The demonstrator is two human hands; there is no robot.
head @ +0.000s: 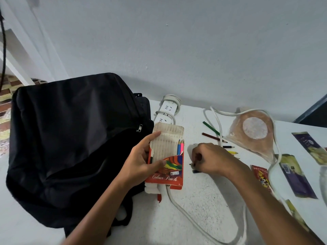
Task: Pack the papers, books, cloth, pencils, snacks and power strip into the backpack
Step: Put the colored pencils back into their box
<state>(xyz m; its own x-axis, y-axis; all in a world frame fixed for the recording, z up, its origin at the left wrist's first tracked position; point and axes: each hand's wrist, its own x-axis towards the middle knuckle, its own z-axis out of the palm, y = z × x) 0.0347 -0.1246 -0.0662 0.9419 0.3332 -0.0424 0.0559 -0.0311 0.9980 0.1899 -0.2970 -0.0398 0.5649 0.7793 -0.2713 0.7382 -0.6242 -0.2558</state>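
Left hand grips the colour pencil box, tray slid partly out, with blue and pink pencils standing in it; box held just right of the black backpack, above the white surface. Right hand has fingers curled, pinching a dark pencil at the surface beside the box. Loose pencils lie beyond the right hand. Power strip sits behind the box, its cord trailing forward. Snack packets lie at right, with a clear bagged snack further back.
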